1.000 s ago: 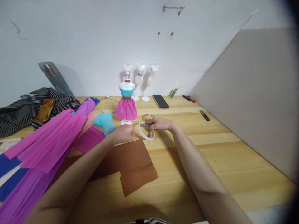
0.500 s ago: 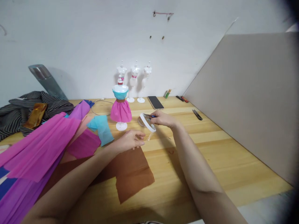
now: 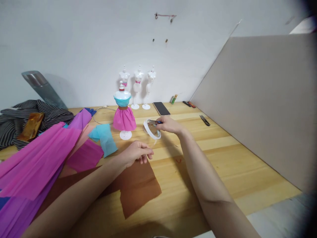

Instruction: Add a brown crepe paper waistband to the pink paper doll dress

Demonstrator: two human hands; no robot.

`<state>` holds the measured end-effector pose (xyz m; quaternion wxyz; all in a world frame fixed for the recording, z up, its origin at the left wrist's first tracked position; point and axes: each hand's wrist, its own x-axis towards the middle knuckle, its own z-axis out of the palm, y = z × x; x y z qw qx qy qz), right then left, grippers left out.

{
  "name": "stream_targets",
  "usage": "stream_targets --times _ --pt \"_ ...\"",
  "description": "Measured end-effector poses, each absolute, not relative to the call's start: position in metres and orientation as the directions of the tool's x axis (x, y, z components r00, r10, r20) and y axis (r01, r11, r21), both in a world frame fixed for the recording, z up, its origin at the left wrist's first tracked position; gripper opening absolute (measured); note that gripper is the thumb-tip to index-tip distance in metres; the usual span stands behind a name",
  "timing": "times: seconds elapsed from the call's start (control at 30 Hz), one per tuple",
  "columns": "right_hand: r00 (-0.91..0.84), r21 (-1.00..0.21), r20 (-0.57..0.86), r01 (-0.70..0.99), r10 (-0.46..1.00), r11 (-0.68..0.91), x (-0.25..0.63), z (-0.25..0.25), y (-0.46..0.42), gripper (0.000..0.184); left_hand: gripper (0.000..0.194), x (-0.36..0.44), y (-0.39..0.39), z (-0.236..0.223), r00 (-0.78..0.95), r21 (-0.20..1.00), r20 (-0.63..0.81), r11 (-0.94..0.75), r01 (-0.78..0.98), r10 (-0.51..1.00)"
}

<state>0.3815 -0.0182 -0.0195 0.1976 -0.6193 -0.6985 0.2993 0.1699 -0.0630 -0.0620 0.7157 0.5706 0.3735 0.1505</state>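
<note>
White is the ring-shaped roll point(image 3: 149, 132), which stands tilted a little in front of the right hand point(image 3: 168, 125); whether it touches the wooden table point(image 3: 235, 165), I cannot tell. The grip of this hand is closed around a metal tool with a dark blue handle point(image 3: 159, 122), and the metal part reaches over the upper side of the roll. From the lower edge of the roll hangs a short, thin, pale end point(image 3: 155, 142). The left hand point(image 3: 137, 152) is nearer to the person, above the far edge of a flat, thin brown sheet point(image 3: 141, 188); its grip is loose, with the fingers half bent and slightly apart. Just behind this hand stands upright a small white dress form with a light blue top and a gathered pink skirt point(image 3: 125, 119). Farther back, three small white mannequins point(image 3: 138, 79) stand in a row near the wall, and to their right lies a black-screened phone point(image 3: 161, 108). Left of the dressed form, a light blue piece point(image 3: 107, 140) lies beside long pink and purple sheets point(image 3: 42, 155), partly overlapping. Well apart, on the right side, lies a small black cutting tool point(image 3: 205, 120).
</note>
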Motion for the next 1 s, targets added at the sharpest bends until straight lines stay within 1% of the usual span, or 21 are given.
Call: stream_targets --times 0.07,0.17,0.3,0.47,0.53,0.63,0.77,0.87,1.0 --pt "-0.141 -0.641 -0.083 0.766 0.987 0.055 0.382 -0.020 -0.017 0.013 0.018 0.169 -0.063 -0.061 0.685 0.929 -0.363 0.304 0.211 0.631" --pt "-0.134 -0.625 -0.081 0.778 0.988 0.054 0.382 -0.020 -0.017 0.012 0.016 0.168 -0.060 -0.064 0.652 0.926 -0.377 0.292 0.240 0.658" --pt "-0.138 -0.638 -0.086 0.768 0.987 0.052 0.381 -0.017 -0.019 0.012 0.022 0.166 -0.054 -0.066 0.598 0.927 -0.375 0.283 0.246 0.708" --pt "-0.117 -0.686 -0.099 0.728 0.988 0.018 0.377 -0.015 -0.021 0.013 0.021 0.165 -0.052 -0.061 0.505 0.960 -0.280 0.248 0.132 0.817" --pt "-0.114 -0.718 -0.105 0.696 0.988 0.004 0.374 -0.013 -0.022 0.015 0.024 0.165 -0.053 -0.061 0.500 0.972 -0.234 0.221 0.086 0.834" --pt "-0.117 -0.783 -0.106 0.622 0.988 -0.010 0.371 -0.010 -0.025 0.017 0.033 0.166 -0.054 -0.063 0.506 0.982 -0.179 0.182 0.044 0.844" --pt "-0.149 -0.885 -0.086 0.465 0.985 -0.007 0.369 -0.011 -0.025 0.013 0.040 0.166 -0.055 -0.058 0.505 0.989 -0.142 0.149 0.027 0.852" --pt "-0.175 -0.947 -0.025 0.319 0.984 0.032 0.371 -0.016 -0.022 0.016 0.041 0.165 -0.056 -0.049 0.508 0.990 -0.133 0.142 0.021 0.851" --pt "-0.157 -0.984 0.068 0.150 0.985 0.092 0.372 -0.021 -0.019 0.028 0.033 0.163 -0.059 -0.036 0.537 0.992 -0.096 0.122 -0.014 0.838"
